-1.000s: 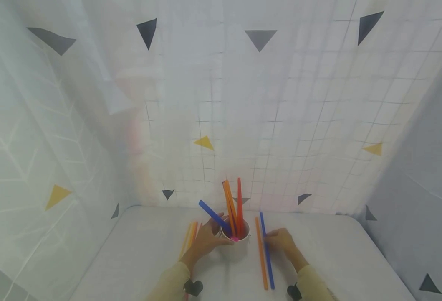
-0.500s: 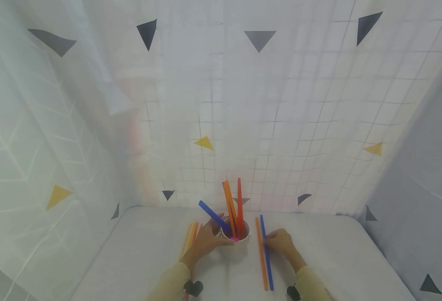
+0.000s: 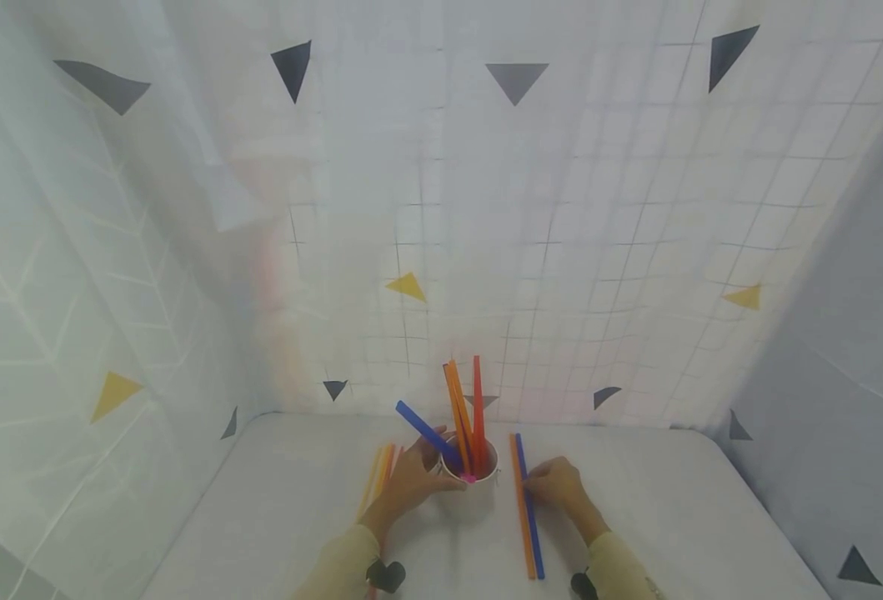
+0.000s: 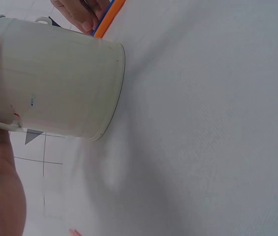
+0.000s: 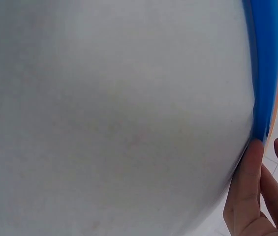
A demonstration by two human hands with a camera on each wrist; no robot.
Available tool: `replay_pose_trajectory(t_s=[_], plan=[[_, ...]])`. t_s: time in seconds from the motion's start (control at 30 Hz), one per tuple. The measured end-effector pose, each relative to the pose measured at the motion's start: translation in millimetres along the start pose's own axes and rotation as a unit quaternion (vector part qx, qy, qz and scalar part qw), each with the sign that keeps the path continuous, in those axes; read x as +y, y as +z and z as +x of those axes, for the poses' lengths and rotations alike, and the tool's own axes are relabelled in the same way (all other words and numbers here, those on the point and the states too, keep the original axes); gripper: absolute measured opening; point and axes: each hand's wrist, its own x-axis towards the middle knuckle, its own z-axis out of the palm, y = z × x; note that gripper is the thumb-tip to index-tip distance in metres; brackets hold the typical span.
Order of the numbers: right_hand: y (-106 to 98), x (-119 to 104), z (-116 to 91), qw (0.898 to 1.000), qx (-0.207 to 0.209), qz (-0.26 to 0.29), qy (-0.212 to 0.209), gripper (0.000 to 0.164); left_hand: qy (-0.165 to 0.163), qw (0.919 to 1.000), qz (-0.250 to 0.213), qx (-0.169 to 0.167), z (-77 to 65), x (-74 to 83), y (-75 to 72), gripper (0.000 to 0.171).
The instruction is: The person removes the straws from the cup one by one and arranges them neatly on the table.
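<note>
My left hand [image 3: 411, 479] holds a white pail [image 4: 55, 78] with small side handles, its thumb and fingers on either side of the rim. Out of the pail lean a blue stick [image 3: 428, 429], orange sticks [image 3: 459, 412] and a red stick [image 3: 479, 408]. To the right, a long blue stick [image 3: 531, 525] lies on the table against an orange stick [image 3: 522, 521]. My right hand [image 3: 557, 483] pinches the blue stick near its middle. In the right wrist view, fingertips [image 5: 253, 150] touch this stick's edge, with the thumb on the other side.
Several yellow, orange and pink sticks [image 3: 381, 475] lie left of the pail, partly hidden by my left arm. The white table [image 3: 681, 500] meets a hanging patterned curtain [image 3: 621, 250] at its back, with more cloth along both sides.
My right hand has shifted slightly left, bringing the long blue stick against the orange one and a little nearer to me; their far ends now line up. The left hand and pail stay put.
</note>
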Motion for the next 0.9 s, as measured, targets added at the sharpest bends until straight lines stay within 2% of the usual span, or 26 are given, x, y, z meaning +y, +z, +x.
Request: replay_pose_trajectory(t_s=[0.23,0.33,0.67,0.9], plan=[[-2.2,-3.8,-3.0,1.0,-0.004,-0.003,0.006,0.027,-0.004,1.0,0.003,0.002,-1.5,-2.0,0.2,0.109],[-4.8,-7.4,-2.9,1.0,0.007,-0.004,0.003,0.028,-0.002,1.0,0.0,0.0,-2.8,-1.4,-0.4,0.11],[-16.3,-35.8,-2.1,0.995,0.061,0.054,-0.061,0.024,0.006,1.0,0.004,0.002,-4.4,2.6,-1.8,0.108],[-18.2,-58.3,-6.8,0.986,0.111,0.053,-0.111,0.021,-0.011,0.9998,0.016,-0.002,-1.1,2.1,-0.9,0.108]])
